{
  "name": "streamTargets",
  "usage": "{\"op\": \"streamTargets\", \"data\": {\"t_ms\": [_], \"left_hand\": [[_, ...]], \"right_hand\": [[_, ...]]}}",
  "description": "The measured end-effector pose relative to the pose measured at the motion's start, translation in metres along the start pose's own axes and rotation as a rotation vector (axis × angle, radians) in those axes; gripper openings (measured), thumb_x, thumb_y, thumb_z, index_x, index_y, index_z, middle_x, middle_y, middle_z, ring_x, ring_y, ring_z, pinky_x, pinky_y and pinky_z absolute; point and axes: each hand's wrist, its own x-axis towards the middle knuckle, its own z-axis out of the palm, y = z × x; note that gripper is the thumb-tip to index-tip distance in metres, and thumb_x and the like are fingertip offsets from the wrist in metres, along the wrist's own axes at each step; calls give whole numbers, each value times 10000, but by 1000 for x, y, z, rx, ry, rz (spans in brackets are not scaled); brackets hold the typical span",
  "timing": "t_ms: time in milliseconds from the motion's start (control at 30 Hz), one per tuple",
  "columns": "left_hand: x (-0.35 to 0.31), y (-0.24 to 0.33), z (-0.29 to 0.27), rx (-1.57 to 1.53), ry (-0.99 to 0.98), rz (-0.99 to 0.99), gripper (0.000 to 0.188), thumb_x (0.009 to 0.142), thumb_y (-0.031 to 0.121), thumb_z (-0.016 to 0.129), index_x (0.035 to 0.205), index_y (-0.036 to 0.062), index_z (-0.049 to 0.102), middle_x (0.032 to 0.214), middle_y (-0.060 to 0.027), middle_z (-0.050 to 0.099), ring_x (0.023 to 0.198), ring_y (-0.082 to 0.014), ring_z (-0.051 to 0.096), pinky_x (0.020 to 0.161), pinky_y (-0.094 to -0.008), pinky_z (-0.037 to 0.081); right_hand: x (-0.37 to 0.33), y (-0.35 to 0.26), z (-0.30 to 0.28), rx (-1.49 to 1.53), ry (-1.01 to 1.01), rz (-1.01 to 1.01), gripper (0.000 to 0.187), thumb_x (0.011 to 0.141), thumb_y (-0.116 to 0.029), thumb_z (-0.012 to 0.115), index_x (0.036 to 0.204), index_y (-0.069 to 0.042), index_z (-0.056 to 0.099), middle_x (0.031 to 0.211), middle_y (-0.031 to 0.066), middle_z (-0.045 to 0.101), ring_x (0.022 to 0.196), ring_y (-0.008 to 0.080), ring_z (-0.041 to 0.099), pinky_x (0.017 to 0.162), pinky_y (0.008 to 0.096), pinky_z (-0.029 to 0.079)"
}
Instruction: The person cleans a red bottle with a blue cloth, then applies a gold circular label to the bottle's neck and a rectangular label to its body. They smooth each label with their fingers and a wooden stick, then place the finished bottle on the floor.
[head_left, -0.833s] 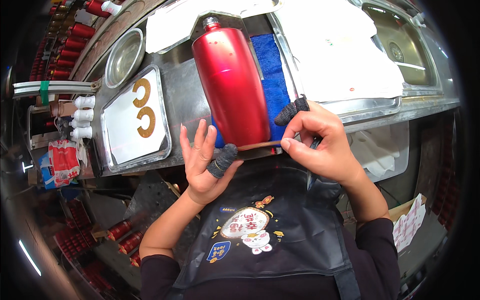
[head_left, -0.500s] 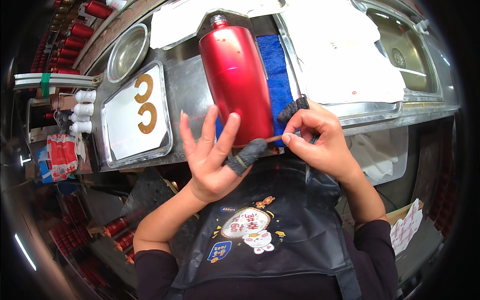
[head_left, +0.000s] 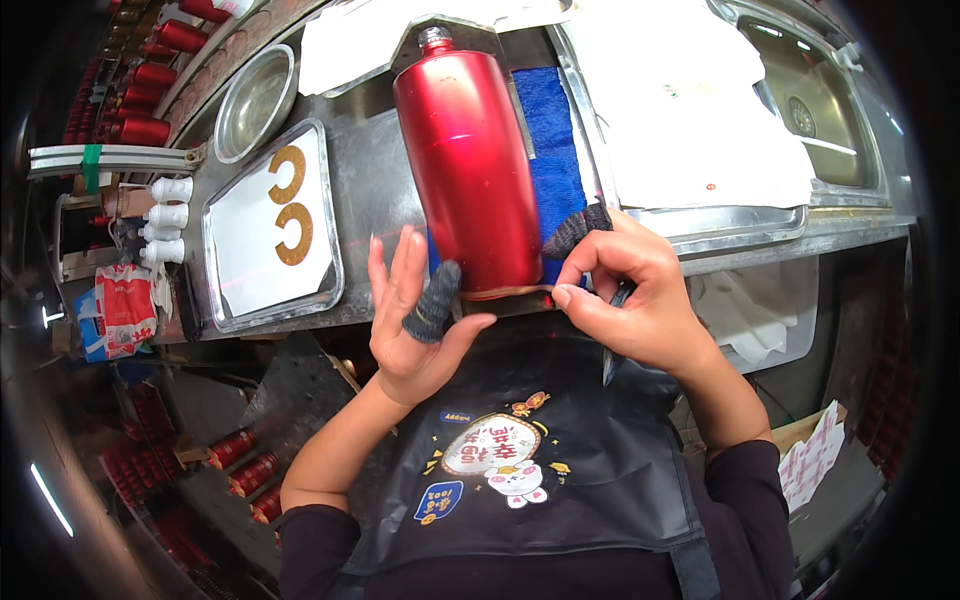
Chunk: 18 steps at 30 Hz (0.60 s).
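A glossy red bottle (head_left: 468, 160) lies on a blue cloth (head_left: 556, 130), its bare neck pointing away and its base toward me. Along the base edge runs a thin gold-brown strip (head_left: 505, 293). My right hand (head_left: 630, 290) pinches the strip's right end between thumb and index finger; a dark knitted finger sleeve covers another finger. A slim metallic thing, its kind unclear, shows partly beneath that palm. Left of the base, my left hand (head_left: 410, 320) is open, fingers spread and thumb near the strip. It wears a grey knitted finger sleeve.
On the left, a metal tray (head_left: 335, 250) with white paper bears two gold C-shaped pieces (head_left: 292, 235). Behind it stands a metal bowl (head_left: 257, 105). White sheets (head_left: 690, 120) cover a tray at right, next to a sink (head_left: 815, 110). Small white bottles (head_left: 165, 217) stand far left.
My left hand has moved left and slightly down, off the strip's area at the base. The strip now lies along the base edge. My right hand has shifted slightly left, still pinching.
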Motion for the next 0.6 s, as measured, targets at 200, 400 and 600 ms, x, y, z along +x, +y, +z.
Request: {"op": "streamTargets", "data": {"t_ms": [200,400,600], "left_hand": [[-14,-7,1,14,-37,33,453,707,125,900,1108,9,722,1529,-252,465,1383,-496,470,1119,-716,233],[-3,-4,-1,125,-49,116,430,685,117,900,1092,119,761,1509,-249,492,1380,-480,483,1123,-724,212],[20,9,-3,224,10,223,392,678,176,873,1059,204,784,1458,-213,560,1350,-471,521,1139,-715,190]], "right_hand": [[-3,-6,-5,-33,22,-24,84,777,-76,758,788,-48,679,795,12,536,603,83,458,547,245,364],[0,9,-3,-28,46,19,89,789,-85,766,775,-40,690,809,-7,535,598,33,460,553,198,352],[2,13,-1,-52,38,50,102,795,-91,770,780,-37,684,819,-9,533,599,28,459,560,189,343]]}}
